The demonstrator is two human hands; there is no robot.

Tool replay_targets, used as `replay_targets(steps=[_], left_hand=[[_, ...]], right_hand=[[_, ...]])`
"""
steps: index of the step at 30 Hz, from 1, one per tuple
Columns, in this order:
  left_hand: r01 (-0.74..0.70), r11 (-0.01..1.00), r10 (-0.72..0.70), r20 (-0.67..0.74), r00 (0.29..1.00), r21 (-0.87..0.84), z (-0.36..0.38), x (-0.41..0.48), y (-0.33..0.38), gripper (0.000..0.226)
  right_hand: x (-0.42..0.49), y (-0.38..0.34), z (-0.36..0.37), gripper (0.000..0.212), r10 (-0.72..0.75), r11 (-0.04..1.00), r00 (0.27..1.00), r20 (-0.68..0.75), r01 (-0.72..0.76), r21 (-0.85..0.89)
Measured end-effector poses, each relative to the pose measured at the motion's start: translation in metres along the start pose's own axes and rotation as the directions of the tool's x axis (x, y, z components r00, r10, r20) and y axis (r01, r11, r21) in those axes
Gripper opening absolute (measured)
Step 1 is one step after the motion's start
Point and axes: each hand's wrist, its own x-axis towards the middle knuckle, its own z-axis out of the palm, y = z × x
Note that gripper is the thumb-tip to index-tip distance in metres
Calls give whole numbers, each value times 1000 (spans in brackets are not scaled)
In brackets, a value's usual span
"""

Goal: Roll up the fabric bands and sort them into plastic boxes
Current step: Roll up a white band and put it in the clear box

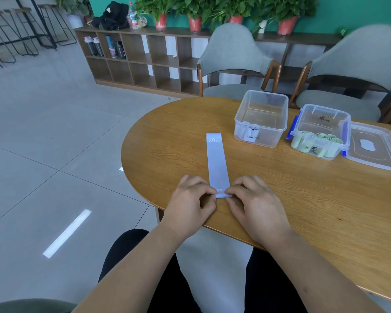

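Bright, even indoor light. A sharp white reflection streak sits on the glossy floor tiles [67, 233], left of the table [291, 199]. Soft short shadows lie under both hands. Wide-angle bending at edges; the right chair [357, 64] is smeared and blurry. Centre is sharp.

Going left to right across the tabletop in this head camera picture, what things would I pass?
left hand → blue band → right hand → clear box → box of green rolls → loose lid, all on the wooden table.
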Motion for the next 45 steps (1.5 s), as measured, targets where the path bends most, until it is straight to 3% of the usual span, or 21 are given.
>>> replay_targets(steps=[11, 20, 27, 38, 45], left_hand=[[-19, 1000, 19, -6, 1000, -1, -1, 0, 0, 8], [54, 999, -54, -16, 998, 2, 3, 2, -3, 11], [78, 997, -78, -8, 997, 4, 1, 5, -3, 12], [242, 969, -241, -15, 970, 52, 3, 9, 9, 9], [256, 965, -254, -34, 967, 56, 7, 10, 9, 21]], right_hand=[[2, 1, 0, 8, 28, 999, 999, 24, -28, 26], [3, 3, 4, 13, 47, 999, 999, 12, -47, 0], [5, 2, 2, 7, 113, 992, 993, 22, -114, 48], [15, -4, 0, 14, 255, 955, 958, 130, -271, 123], [25, -6, -3, 14, 304, 941, 939, 162, -322, 102]])
